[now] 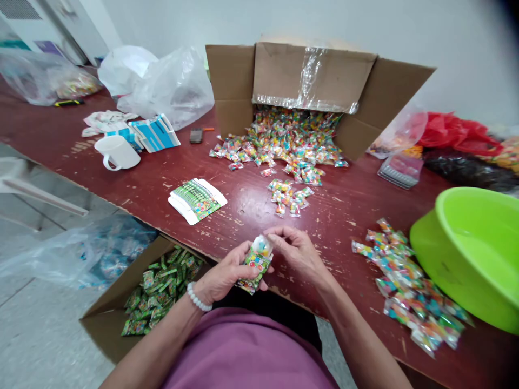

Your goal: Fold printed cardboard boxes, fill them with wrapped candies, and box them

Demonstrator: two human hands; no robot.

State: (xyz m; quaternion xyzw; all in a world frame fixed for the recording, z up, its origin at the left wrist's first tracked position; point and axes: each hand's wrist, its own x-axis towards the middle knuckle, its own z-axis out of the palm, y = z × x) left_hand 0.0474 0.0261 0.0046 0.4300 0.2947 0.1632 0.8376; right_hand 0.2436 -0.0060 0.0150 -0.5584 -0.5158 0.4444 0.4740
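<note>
My left hand [233,270], with a bead bracelet at the wrist, is closed around a small green printed candy box [258,266]. The box is tilted, and its white end flap stands open at the top. Something pale with a bluish spot shows in the opening, perhaps a candy packet. My right hand [298,251] pinches at this open end, thumb and forefinger on the flap's edge. On the table ahead lies a small group of wrapped candies [290,197]. To the left is a fanned stack of flat green cartons [197,200].
A cardboard box [314,75] on its side spills many candy packets [295,135]. A green basin [458,259] stands right beside more packets [413,292]. Below the table edge, an open carton [103,319] holds filled green boxes [162,286]. A white mug [121,154] sits left.
</note>
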